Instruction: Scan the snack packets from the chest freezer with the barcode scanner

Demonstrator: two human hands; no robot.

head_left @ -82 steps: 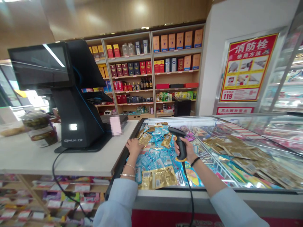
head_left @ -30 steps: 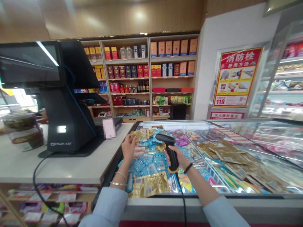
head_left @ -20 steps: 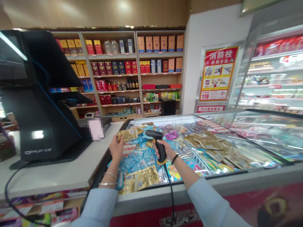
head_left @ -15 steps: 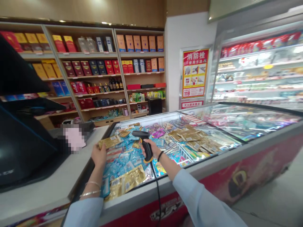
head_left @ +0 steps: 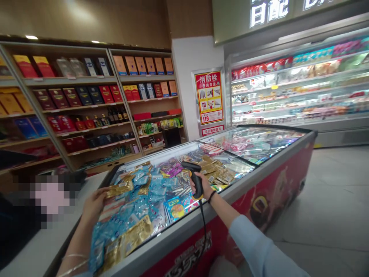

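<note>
My left hand (head_left: 93, 207) rests over the near left of a glass-topped chest freezer (head_left: 253, 177), gripping a gold foil packet (head_left: 119, 188) by one edge. My right hand (head_left: 203, 185) is wrapped around the handle of a black corded barcode scanner (head_left: 195, 179), whose yellow-ringed base points down and whose black cable (head_left: 203, 227) hangs over the freezer's front. Below both hands lie heaps of blue sachets (head_left: 129, 215) and gold packets (head_left: 134, 234). The scanner's head sits above the packets, and I cannot tell if it touches anything.
A white counter (head_left: 49, 246) with a pixelated patch (head_left: 52, 198) runs along the left. Wooden shelves (head_left: 86, 104) of boxed goods stand behind, beside a red fire-hydrant poster (head_left: 209, 98). A lit refrigerated case (head_left: 300, 84) lines the right, above a tiled floor (head_left: 317, 215).
My view has swung left and the freezer now runs diagonally across the frame. The gold packet has dropped from upright to low over the pile. The scanner remains in my right hand.
</note>
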